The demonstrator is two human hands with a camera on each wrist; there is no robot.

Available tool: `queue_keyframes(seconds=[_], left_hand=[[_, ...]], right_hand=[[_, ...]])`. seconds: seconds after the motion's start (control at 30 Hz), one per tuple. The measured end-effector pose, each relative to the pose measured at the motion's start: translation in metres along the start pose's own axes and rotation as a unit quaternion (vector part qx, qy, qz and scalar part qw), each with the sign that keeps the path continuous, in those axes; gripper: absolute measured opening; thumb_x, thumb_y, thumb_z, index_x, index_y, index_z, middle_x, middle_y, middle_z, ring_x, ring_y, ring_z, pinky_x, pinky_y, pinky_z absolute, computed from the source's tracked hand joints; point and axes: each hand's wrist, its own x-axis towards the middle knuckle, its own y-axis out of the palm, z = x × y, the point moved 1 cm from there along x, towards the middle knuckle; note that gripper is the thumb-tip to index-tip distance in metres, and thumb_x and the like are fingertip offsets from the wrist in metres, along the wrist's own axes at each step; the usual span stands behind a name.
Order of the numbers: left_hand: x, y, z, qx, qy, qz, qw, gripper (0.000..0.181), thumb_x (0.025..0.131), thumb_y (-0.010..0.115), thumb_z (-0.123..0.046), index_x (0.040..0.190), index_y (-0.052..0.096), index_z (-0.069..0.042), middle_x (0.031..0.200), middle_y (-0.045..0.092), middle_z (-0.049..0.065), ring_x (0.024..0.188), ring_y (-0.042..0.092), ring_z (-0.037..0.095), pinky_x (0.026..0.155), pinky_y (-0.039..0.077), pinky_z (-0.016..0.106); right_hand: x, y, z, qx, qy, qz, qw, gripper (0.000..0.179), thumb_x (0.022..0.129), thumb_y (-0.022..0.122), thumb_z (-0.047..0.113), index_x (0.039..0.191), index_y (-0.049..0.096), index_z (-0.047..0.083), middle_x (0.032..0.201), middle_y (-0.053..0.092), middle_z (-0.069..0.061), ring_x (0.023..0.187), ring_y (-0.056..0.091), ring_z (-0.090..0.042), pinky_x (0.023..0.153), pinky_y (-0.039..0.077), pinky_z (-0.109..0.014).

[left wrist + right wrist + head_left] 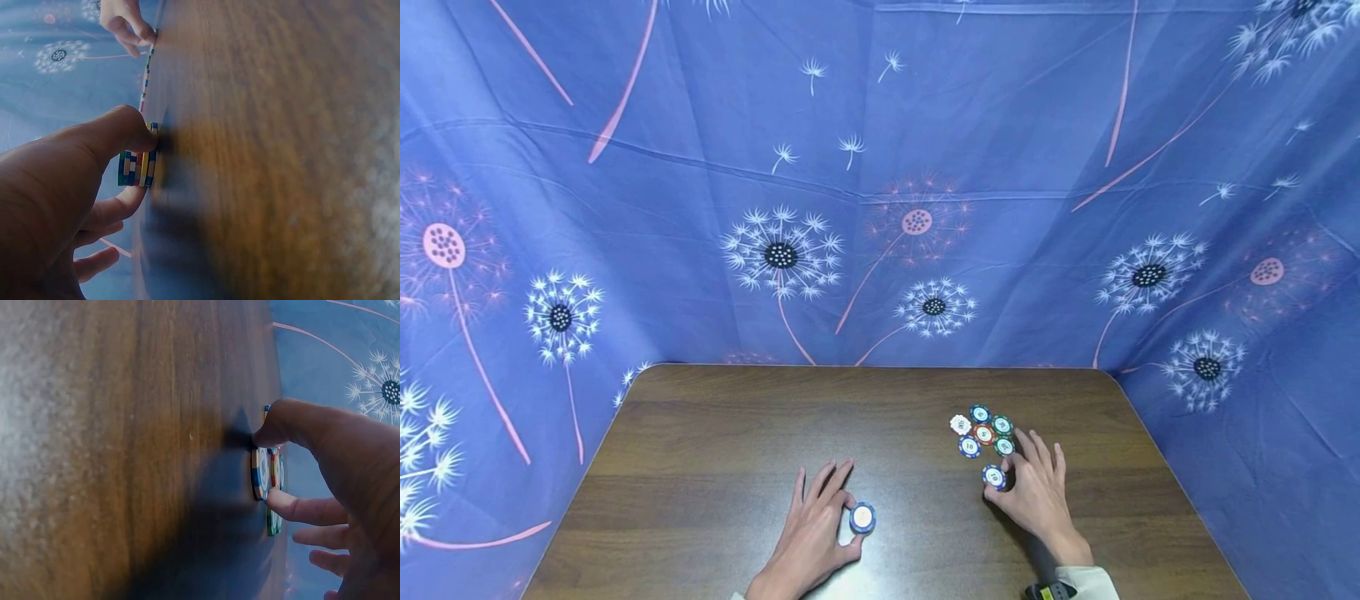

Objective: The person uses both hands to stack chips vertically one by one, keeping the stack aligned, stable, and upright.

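My left hand (811, 525) holds a short stack of poker chips (862, 517) by its edges, between thumb and index finger. The left wrist view shows green, red, yellow and blue edges in that stack (139, 164); the other fingers stretch away from it. To the right, my right hand (1036, 492) pinches a single blue-and-white poker chip (994, 477) marked 10 between thumb and index finger. This chip (260, 474) lies flat at or very near the tabletop. Just beyond it is a flat cluster of several loose chips, with a red one (983, 434) in its middle.
Around the red chip lie a white chip (960, 425), blue chips (969, 447) and green chips (1002, 425). All rest on a brown wooden table (715, 433). A blue dandelion-patterned cloth (857, 167) hangs behind the table and along both sides.
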Motion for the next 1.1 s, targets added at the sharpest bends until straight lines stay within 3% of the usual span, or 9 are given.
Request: queue_keyframes(seconds=[0.27,0.7,1.1], left_hand=[[0.0,0.001,0.0,0.001,0.0,0.0,1.0,0.036,0.068,0.092,-0.035,0.091,0.069,-0.018,0.16,0.054,0.012,0.147,0.049,0.041,0.117,0.03,0.078],[-0.001,0.001,0.0,0.005,0.002,-0.005,1.0,0.035,0.069,0.091,-0.035,0.09,0.069,-0.018,0.16,0.054,0.012,0.148,0.048,0.041,0.117,0.03,0.077],[0.0,0.001,0.0,0.01,0.001,-0.003,0.9999,0.035,0.069,0.091,-0.036,0.091,0.07,-0.018,0.16,0.054,0.012,0.148,0.048,0.041,0.117,0.031,0.078]], right_hand=[[-0.006,0.0,-0.004,0.002,0.007,0.009,0.9999,0.033,0.066,0.088,0.032,0.076,0.061,0.015,0.15,0.055,-0.033,0.146,0.039,-0.052,0.119,0.017,-0.078],[-0.019,-0.001,-0.007,0.002,-0.01,-0.033,0.9994,0.035,0.06,0.089,0.033,0.074,0.061,0.016,0.143,0.06,-0.034,0.141,0.046,-0.051,0.114,0.022,-0.079],[-0.029,-0.005,-0.009,0.004,-0.004,-0.038,0.9993,0.037,0.06,0.092,0.031,0.076,0.063,0.015,0.142,0.061,-0.034,0.14,0.047,-0.055,0.113,0.025,-0.079]])
